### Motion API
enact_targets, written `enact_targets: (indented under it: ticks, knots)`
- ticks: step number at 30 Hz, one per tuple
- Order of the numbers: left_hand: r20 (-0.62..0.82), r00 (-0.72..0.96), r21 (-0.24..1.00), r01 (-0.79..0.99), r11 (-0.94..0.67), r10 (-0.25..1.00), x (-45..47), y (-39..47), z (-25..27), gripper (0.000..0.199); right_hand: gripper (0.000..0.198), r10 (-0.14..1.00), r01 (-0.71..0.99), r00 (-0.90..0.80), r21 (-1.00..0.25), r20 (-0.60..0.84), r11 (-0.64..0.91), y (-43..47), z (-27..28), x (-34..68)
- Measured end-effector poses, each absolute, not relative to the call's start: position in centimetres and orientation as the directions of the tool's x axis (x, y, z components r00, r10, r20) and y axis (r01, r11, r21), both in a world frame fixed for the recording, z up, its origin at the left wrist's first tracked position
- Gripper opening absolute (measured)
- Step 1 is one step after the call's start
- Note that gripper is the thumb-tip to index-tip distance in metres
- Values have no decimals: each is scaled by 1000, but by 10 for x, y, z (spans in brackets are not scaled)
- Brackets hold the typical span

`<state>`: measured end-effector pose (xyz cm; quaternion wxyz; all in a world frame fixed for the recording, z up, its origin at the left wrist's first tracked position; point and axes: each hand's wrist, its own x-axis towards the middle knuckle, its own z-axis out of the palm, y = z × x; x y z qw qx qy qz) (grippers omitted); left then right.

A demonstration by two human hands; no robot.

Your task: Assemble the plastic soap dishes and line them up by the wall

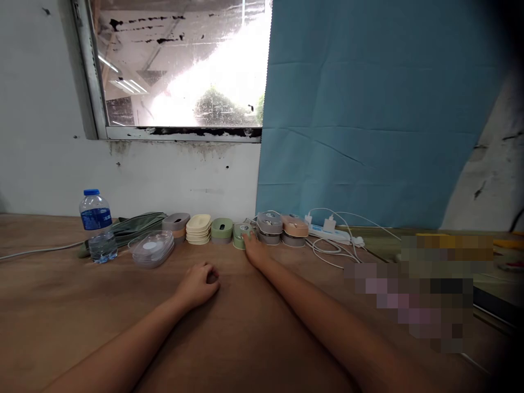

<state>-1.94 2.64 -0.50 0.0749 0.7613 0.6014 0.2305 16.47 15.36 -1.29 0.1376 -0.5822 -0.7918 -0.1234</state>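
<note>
My right hand (255,250) is stretched forward to the row of small plastic boxes by the wall. Its fingers lie over the right side of a low light-green box (239,238) with a round label on top, and seem to grip it. My left hand (198,285) rests on the brown table with its fingers curled in and nothing visible in them. Left of the light-green box is a green box with a grey base (221,231), then a stack of cream lids or trays (198,229). To the right stand stacked grey boxes (269,226) and stacked peach-and-grey boxes (295,229).
A water bottle (97,226), a dark green pouch (135,228), clear plastic lids or trays (152,250) and a mauve-and-orange box (176,226) are at the left. A white power strip (331,233) with loose cables lies right. Behind is a wall with a blue sheet (360,109).
</note>
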Motion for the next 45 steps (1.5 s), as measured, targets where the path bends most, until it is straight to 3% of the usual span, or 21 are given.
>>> enact_targets:
  ticks: [8,16,25,36,40,42,45]
  knots:
    - [266,197,348,893,-284,944,-19,25,-3,14,29,902,986,-168,62,399,156,185,-9,146]
    - [281,206,322,900,-294,937,-19,26,-5,15,30,801,937,-348,155,487,312,176,-3,105]
    - [298,213,313,899,-306,931,-20,27,-7,15,27,764,914,-399,157,508,373,169,-15,85]
    - [332,255,310,880,-360,908,-26,28,-4,12,23,689,821,-443,-49,574,569,130,-10,123]
    - [388,197,330,882,-336,900,-35,33,-6,15,22,633,738,-487,-106,602,667,86,-9,161]
    - [429,140,342,889,-304,892,-42,38,-8,20,22,609,687,-529,-123,591,716,64,-10,184]
    - [487,79,341,900,-272,870,-55,45,-8,22,25,604,561,-637,-249,480,790,39,-10,218]
